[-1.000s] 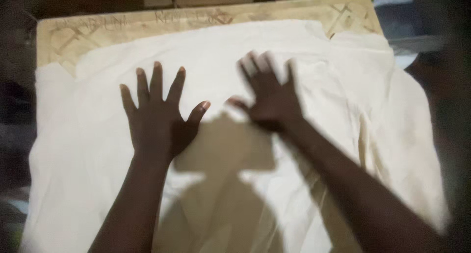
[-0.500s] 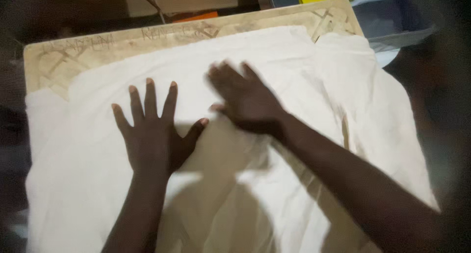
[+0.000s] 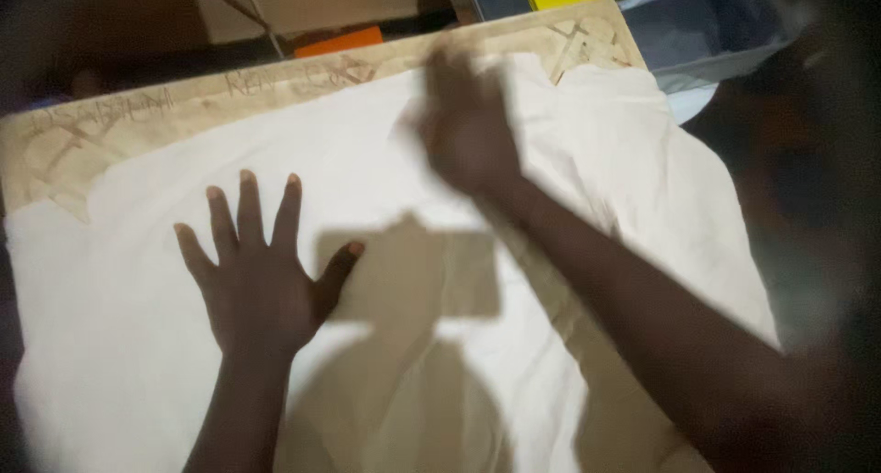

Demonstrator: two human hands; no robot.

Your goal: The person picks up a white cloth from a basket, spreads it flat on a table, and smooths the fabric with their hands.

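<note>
Step in hand: smoothing, by the look of it, with the large cream-white cotton cloth (image 3: 385, 280) spread over the pale wooden board (image 3: 138, 129).
Left hand (image 3: 262, 285): flat, fingers splayed, pressing the cloth, gripping nothing.
Right hand (image 3: 468, 129): blurred near the cloth's far edge; I cannot tell whether it is open or pinching.
Next move calls for: a firm anchoring palm.
Cloth: soft, wrinkled right of the right hand, draping off the board.
Beyond: orange object (image 3: 340, 42), grey bin (image 3: 707, 33).
</note>
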